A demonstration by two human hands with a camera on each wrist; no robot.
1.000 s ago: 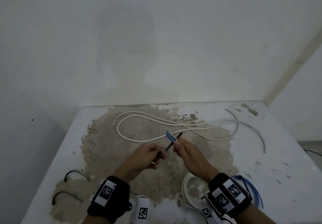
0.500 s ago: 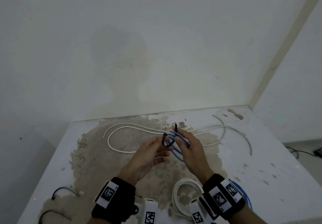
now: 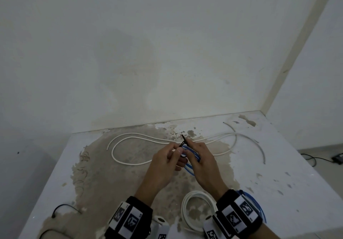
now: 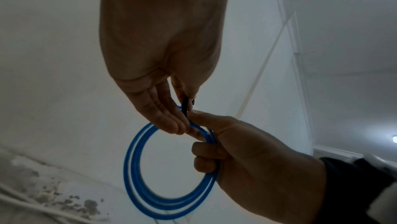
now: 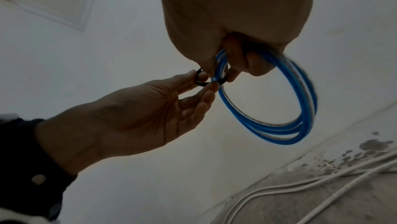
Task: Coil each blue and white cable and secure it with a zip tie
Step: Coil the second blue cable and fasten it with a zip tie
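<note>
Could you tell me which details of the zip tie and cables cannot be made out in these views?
- Zip tie head: in the right wrist view the left hand fingertips cover it, so whether it is locked is unclear.
- Blue coil: its cable ends are hidden inside the right hand.
- Coiled white cable: the head view's wrist bands and bottom edge cut it off.

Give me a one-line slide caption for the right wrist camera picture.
Right hand holds a coiled blue cable while the left hand pinches a black zip tie looped around it.
</note>
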